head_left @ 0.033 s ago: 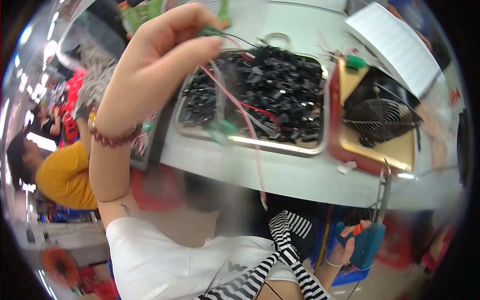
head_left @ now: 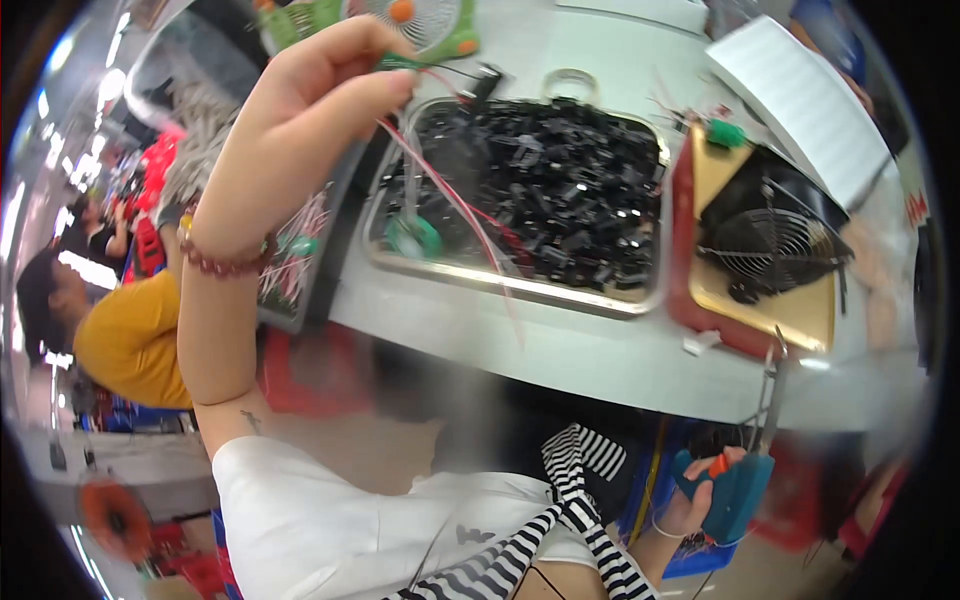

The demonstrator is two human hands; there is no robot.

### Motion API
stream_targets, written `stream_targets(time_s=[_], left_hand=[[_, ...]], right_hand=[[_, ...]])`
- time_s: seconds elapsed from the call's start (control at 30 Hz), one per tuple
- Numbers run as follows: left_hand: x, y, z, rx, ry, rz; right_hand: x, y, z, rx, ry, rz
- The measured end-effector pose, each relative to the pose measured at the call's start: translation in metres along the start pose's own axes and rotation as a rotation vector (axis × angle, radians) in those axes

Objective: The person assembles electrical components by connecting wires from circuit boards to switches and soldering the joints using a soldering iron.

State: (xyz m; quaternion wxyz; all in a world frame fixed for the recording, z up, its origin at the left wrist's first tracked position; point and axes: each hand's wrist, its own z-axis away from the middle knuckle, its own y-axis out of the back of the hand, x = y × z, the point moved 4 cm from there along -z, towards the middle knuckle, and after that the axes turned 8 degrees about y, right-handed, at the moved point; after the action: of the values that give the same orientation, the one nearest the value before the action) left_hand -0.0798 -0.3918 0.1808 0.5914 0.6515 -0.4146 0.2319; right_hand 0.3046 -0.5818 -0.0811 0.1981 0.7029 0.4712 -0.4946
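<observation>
My left hand point(head_left: 330, 95), with a beaded bracelet at the wrist, is raised over the left edge of a metal tray point(head_left: 500, 288). Thumb and fingers pinch a small green part point(head_left: 397, 62), mostly hidden by the fingertips. From it, a dark lead runs to a small black part point(head_left: 487, 82), and red and white wires point(head_left: 440, 185) hang over the tray. Many small black plastic parts point(head_left: 560, 190) fill the tray, and a blurred green piece point(head_left: 413, 238) shows over its left side. At lower right, my right hand point(head_left: 690, 500) grips a teal soldering gun point(head_left: 738, 500) with an orange trigger, its metal tip pointing up.
Right of the tray, a black fan with a wire guard point(head_left: 765, 235) lies in a gold-lined red tray point(head_left: 690, 290). A white ribbed box point(head_left: 800, 110) and a tape roll point(head_left: 572, 86) sit farther back. Wires fill a bin point(head_left: 290, 270) at left; a person in yellow point(head_left: 130, 345) sits beyond.
The view has shifted slightly. My left hand has moved a little left, and the black part on its lead now stands out above the tray's far edge. The hanging wires have swung.
</observation>
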Motion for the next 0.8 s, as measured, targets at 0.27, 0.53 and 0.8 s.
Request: stream_targets(time_s=[0.27,0.53,0.8], left_hand=[[-0.163,0.160,0.056,0.571,0.350,0.162],[-0.241,0.117,0.175,0.487,0.569,0.020],[-0.203,0.097,0.203,0.482,0.612,-0.668]], right_hand=[[-0.003,-0.014,-0.010,-0.167,-0.005,-0.021],[-0.005,-0.032,-0.019,-0.263,0.067,0.041],[-0.002,-0.047,-0.023,-0.283,0.073,0.024]])
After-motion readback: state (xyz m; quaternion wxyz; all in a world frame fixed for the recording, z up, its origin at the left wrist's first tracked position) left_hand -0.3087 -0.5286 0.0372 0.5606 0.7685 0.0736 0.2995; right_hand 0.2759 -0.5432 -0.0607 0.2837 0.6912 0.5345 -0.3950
